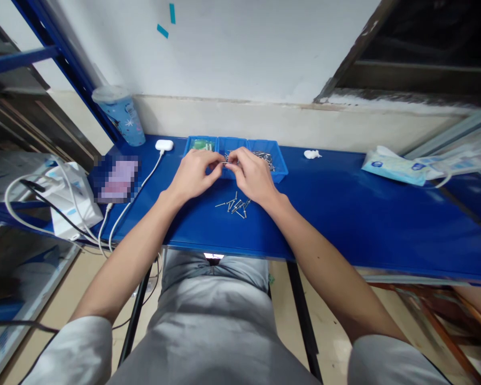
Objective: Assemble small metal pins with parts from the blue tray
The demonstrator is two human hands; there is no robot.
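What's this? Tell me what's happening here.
A grey-clad person holds a thin silvery metal piece between left hand and right hand, by the blue plastic bins. Loose silvery metal pins lie in a pile on the blue table, nearer the person. More small metal parts sit in the rightmost bin.

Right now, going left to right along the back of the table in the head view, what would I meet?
Cup, white gadget, blue bins, small white object, soft pack.
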